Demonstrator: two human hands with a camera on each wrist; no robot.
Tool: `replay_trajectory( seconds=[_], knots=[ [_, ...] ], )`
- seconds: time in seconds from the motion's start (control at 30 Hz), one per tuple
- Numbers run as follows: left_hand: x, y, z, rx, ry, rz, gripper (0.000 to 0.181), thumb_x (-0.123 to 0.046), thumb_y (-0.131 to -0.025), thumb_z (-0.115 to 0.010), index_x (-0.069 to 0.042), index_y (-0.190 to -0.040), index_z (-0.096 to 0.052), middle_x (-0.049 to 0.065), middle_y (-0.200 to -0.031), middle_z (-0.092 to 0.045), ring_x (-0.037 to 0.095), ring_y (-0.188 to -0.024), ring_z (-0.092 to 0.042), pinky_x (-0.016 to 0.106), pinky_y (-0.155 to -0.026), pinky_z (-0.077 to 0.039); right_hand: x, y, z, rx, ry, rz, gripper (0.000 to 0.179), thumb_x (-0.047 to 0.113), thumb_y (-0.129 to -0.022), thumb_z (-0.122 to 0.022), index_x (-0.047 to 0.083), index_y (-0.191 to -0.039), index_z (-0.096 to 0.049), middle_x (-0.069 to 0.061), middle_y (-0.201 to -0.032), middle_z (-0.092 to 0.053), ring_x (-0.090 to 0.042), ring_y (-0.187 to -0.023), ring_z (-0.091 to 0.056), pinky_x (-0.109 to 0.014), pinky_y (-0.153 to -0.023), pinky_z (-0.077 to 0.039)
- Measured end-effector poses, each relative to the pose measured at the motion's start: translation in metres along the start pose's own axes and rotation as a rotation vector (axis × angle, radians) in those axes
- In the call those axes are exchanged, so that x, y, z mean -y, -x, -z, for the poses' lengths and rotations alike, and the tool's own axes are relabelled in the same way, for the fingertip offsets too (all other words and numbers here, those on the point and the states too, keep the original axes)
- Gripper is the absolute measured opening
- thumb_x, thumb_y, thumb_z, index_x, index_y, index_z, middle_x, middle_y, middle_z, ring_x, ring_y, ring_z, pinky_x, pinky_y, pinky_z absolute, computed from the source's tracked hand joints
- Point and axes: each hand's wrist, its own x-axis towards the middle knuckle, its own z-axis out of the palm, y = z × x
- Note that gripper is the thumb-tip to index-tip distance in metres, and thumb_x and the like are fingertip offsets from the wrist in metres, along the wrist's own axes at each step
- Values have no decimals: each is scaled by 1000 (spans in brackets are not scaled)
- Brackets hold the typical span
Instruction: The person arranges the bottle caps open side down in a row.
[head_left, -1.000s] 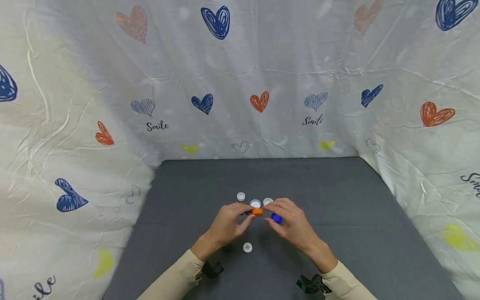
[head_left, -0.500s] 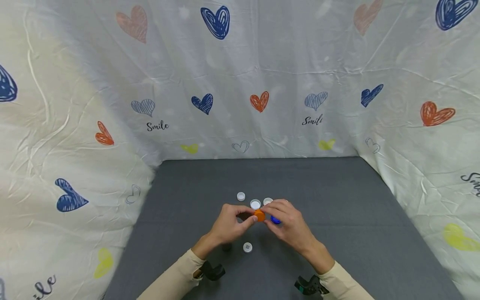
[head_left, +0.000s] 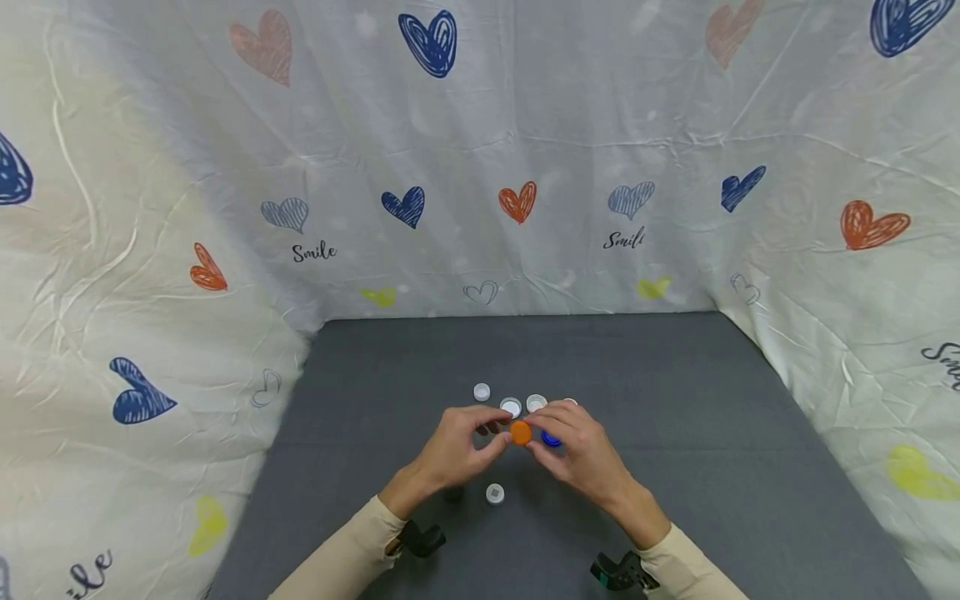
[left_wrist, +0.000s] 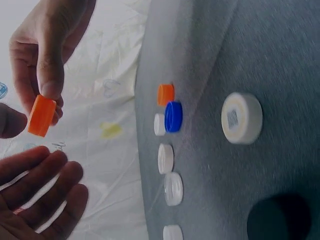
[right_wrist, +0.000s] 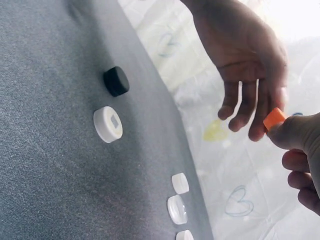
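Observation:
An orange bottle cap (head_left: 521, 432) is held up between my hands, its flat round face toward the head camera. My right hand (head_left: 576, 437) pinches it between thumb and fingers, as the left wrist view shows. My left hand (head_left: 459, 443) is beside it, thumb (left_wrist: 12, 122) right at the cap's edge and the other fingers spread and fairly straight, away from the cap. Just beyond the right fingers lies a blue cap (left_wrist: 173, 116), partly covered in the head view. A second orange cap (left_wrist: 166, 95) rests near the blue one, hidden by my right hand from the head.
Beyond my hands, several white caps (head_left: 482, 392) lie in a loose row on the grey table (head_left: 630, 367). A white cap with a square mark (head_left: 495, 494) and a black cap (right_wrist: 116, 81) lie nearer me. A heart-patterned cloth (head_left: 435, 250) surrounds the table.
The orange cap has passed from my left fingers into my right hand's pinch, moving slightly right and turning its flat face up. My right hand came in toward it; my left fingers have loosened.

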Motion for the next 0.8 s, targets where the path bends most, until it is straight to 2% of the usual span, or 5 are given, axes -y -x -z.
replay_trajectory(
  seconds=[0.17, 0.3, 0.57, 0.7, 0.8],
  knots=[
    [2, 2, 2, -20, -143, -142, 36, -23, -87, -79, -11, -119, -72, 0, -109, -74, 13, -87, -69, 25, -78, -57, 0, 1, 1, 5, 12, -20, 37, 19, -75, -88, 13, -110, -76, 3, -107, -72, -16, -102, -64, -42, -93, -52],
    [1, 1, 4, -31, -203, -237, 40, -22, -83, -83, -10, -120, -71, 1, -107, -74, 13, -89, -69, 22, -81, -56, 0, 2, 0, -4, 9, 1, 37, 18, -76, -88, 13, -110, -75, 4, -107, -72, -15, -102, -63, -38, -90, -53],
    [-2, -3, 1, -55, -265, -299, 34, -26, -83, -84, -13, -113, -74, -2, -102, -74, 8, -90, -68, 21, -81, -55, 1, 4, 2, 16, 16, -15, 35, 19, -77, -87, 13, -109, -76, 4, -105, -71, -15, -100, -63, -36, -88, -53],
    [-3, -3, -5, -28, -302, -310, 30, -30, -87, -80, -14, -112, -75, -5, -104, -74, 6, -91, -68, 23, -83, -55, 2, 9, 6, 53, 11, -44, 32, 20, -78, -86, 13, -108, -76, 4, -104, -71, -15, -100, -63, -38, -88, -53],
    [-6, -2, -12, 22, -337, -298, 28, -31, -88, -79, -16, -111, -75, -7, -104, -75, 6, -93, -68, 25, -84, -55, 3, 17, 8, 75, 16, -59, 31, 20, -78, -86, 13, -106, -76, 4, -103, -72, -16, -100, -64, -39, -86, -54]
  ],
)
